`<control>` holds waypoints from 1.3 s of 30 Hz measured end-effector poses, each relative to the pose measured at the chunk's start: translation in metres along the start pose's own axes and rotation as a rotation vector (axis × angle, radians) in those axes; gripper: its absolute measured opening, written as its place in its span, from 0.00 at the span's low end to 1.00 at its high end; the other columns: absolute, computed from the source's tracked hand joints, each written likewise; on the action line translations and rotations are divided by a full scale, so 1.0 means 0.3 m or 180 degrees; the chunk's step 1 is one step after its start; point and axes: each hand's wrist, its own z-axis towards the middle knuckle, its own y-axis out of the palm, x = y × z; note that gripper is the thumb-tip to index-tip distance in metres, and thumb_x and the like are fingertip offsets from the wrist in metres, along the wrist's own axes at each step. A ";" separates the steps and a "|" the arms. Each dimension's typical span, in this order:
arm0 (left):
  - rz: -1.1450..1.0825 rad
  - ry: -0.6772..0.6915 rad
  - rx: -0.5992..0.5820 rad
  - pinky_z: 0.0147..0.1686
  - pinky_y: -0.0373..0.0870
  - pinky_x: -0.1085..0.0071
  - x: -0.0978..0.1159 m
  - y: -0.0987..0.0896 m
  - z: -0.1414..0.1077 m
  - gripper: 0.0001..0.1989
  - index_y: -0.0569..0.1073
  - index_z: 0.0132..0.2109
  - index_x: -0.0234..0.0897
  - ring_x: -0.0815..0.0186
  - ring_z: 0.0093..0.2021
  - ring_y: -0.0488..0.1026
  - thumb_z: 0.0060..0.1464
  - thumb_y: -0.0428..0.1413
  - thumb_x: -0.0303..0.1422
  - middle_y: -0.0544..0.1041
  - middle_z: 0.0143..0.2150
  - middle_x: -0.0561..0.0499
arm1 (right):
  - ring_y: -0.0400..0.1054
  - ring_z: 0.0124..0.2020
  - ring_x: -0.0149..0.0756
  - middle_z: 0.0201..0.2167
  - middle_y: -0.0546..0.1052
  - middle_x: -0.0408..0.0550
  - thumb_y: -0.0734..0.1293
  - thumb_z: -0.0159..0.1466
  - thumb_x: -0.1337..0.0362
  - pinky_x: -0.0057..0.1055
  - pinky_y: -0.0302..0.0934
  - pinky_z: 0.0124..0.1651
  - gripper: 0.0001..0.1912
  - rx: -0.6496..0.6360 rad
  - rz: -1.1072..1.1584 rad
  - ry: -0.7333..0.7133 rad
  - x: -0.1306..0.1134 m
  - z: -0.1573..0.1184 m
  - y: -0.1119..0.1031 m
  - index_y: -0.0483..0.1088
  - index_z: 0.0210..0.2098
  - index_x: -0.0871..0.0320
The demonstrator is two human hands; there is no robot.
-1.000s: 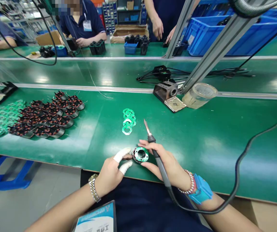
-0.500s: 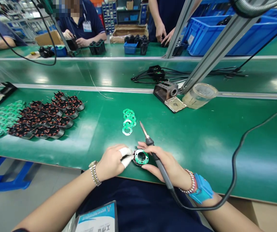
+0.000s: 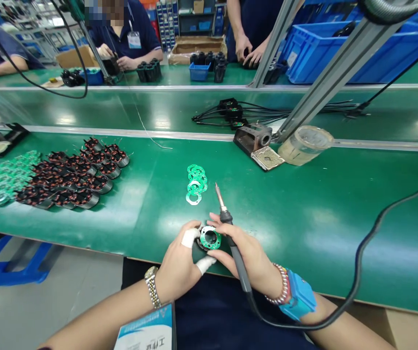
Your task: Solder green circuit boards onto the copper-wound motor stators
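My left hand (image 3: 181, 255), with white tape on two fingers, grips a small motor stator (image 3: 210, 238) topped by a green circuit ring. My right hand (image 3: 247, 255) holds a black soldering iron (image 3: 235, 248), its metal tip (image 3: 218, 197) pointing up and away from the stator, and its fingers also rest against the stator's edge. Just beyond lies a small stack of green ring boards (image 3: 196, 179). Farther left on the green bench (image 3: 150, 218) are rows of copper-wound stators (image 3: 77, 177) and a heap of green boards (image 3: 15, 177).
A soldering iron stand (image 3: 254, 137), a cleaning pad (image 3: 267, 158) and a clear plastic cup (image 3: 305, 145) sit at the bench's far edge. The iron's black cord (image 3: 364, 243) runs across the right side. Co-workers (image 3: 128, 34) work beyond a second belt, near blue crates (image 3: 340, 48).
My left hand has moved from the stator's left side to wrap around its near side. The stator has shifted slightly, and the iron stays in my right hand.
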 end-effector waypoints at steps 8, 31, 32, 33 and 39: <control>0.0387 -0.0874 0.0405 0.45 0.69 0.60 -0.172 -0.130 0.174 0.32 0.55 0.56 0.36 0.57 0.44 0.73 0.45 0.59 0.33 0.72 0.47 0.42 | 0.63 0.54 0.42 0.53 0.66 0.60 0.61 0.61 0.70 0.39 0.62 0.52 0.17 -0.0055 -0.0369 -0.0151 0.080 0.107 -0.032 0.56 0.49 0.59; 0.3215 -0.1215 0.0165 0.57 0.46 0.48 -0.391 -0.470 0.461 0.14 0.76 0.41 0.32 0.47 0.61 0.51 0.49 0.49 0.28 0.68 0.54 0.38 | 0.57 0.55 0.39 0.49 0.67 0.52 0.53 0.63 0.74 0.49 0.46 0.60 0.14 -0.1130 -0.0745 -0.0907 0.193 0.294 0.044 0.63 0.43 0.56; 0.3208 -0.1131 0.0090 0.58 0.46 0.49 -0.375 -0.465 0.441 0.14 0.76 0.40 0.33 0.47 0.62 0.50 0.48 0.50 0.27 0.67 0.55 0.40 | 0.58 0.54 0.38 0.48 0.67 0.51 0.53 0.63 0.74 0.49 0.46 0.60 0.13 -0.1140 -0.0710 -0.0854 0.194 0.295 0.043 0.63 0.43 0.56; 0.3198 -0.1019 0.0009 0.58 0.46 0.50 -0.359 -0.460 0.414 0.13 0.77 0.39 0.34 0.48 0.62 0.50 0.46 0.51 0.25 0.66 0.56 0.41 | 0.59 0.53 0.38 0.47 0.68 0.51 0.54 0.63 0.73 0.48 0.47 0.60 0.13 -0.1144 -0.0692 -0.0819 0.195 0.295 0.042 0.64 0.43 0.56; 0.2730 0.0004 -0.0275 0.57 0.50 0.47 -0.295 -0.429 0.175 0.12 0.75 0.40 0.40 0.51 0.62 0.52 0.49 0.51 0.26 0.68 0.55 0.45 | 0.60 0.52 0.38 0.49 0.67 0.50 0.57 0.63 0.70 0.41 0.55 0.56 0.10 -0.1160 -0.0529 -0.0664 0.203 0.301 0.038 0.64 0.42 0.56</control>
